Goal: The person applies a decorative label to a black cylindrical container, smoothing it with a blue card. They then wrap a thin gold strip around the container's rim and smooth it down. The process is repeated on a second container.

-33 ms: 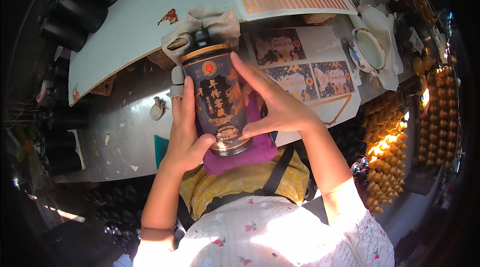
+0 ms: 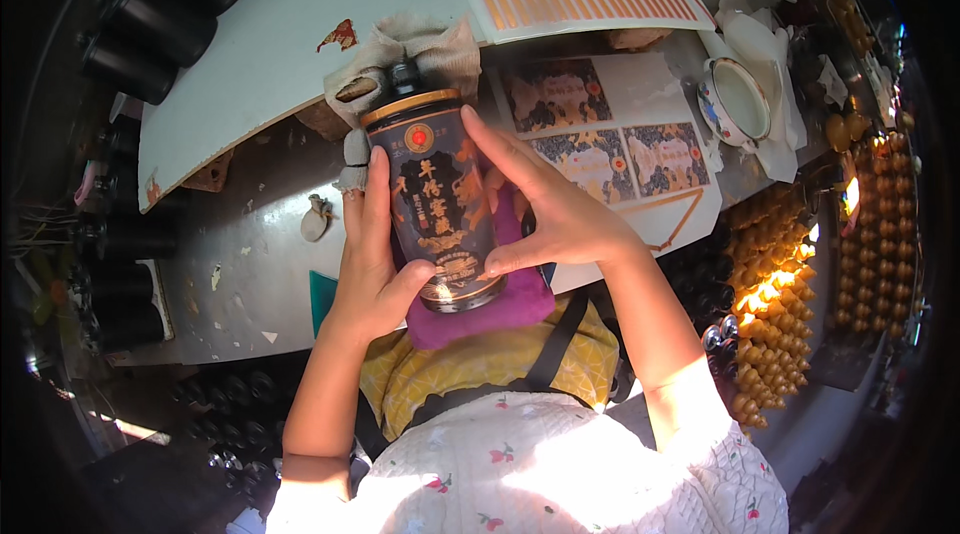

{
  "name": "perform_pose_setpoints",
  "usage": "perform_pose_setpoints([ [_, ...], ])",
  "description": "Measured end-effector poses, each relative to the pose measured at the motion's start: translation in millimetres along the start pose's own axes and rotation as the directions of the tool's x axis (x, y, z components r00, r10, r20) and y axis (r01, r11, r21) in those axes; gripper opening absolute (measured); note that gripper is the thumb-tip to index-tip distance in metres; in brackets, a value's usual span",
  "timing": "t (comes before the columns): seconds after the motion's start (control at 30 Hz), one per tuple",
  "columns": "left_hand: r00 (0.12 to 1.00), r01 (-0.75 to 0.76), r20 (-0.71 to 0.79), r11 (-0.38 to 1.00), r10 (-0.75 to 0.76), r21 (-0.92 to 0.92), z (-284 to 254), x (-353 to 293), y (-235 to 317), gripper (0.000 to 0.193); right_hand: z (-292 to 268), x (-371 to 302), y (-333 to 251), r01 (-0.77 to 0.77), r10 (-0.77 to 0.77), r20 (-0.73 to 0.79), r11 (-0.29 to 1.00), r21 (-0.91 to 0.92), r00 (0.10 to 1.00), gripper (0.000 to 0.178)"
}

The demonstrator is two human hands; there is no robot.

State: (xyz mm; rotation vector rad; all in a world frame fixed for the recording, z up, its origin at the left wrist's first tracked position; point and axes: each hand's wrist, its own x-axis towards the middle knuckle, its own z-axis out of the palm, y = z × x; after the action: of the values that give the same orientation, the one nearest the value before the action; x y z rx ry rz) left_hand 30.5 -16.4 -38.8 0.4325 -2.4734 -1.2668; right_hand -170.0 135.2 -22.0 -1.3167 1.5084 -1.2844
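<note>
The left hand [image 2: 366,282] has shifted its thumb slightly; with the right hand [image 2: 556,218], it grasps the black-and-gold cylindrical bottle [image 2: 436,196] mid-frame, probably for steadiness.

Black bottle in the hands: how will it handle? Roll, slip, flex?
The black bottle would probably roll if laid on its side, given its rounded body. Sheen near its base suggests a smooth, possibly slippery surface. It seems stiff: its sides show no denting where the left hand and right hand grip it.
</note>
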Motion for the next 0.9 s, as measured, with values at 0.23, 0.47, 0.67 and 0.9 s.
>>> perform_pose_setpoints([
  [0.23,0.993,0.072,-0.064,0.94,-0.098,-0.333,17,2,-2,0.136,-1,-1,-1,-0.061,0.066,-0.041,0.989,0.132,0.997,0.126],
  [0.47,0.995,0.072,-0.062,0.992,-0.079,-0.106,15,-5,7,0.136,13,-14,-3,-0.029,0.029,-0.136,1.0,0.008,0.99,0.117],
  [0.67,1.0,-0.017,-0.009,0.999,0.016,-0.041,22,-32,-3,0.145,-12,-30,36,0.319,0.667,-0.63,0.543,0.776,0.397,0.035],
  [0.9,0.981,0.031,-0.186,0.991,-0.055,-0.133,38,-30,14,0.134,26,-35,-57,0.169,-0.2,-0.067,0.933,-0.319,0.978,0.041],
])
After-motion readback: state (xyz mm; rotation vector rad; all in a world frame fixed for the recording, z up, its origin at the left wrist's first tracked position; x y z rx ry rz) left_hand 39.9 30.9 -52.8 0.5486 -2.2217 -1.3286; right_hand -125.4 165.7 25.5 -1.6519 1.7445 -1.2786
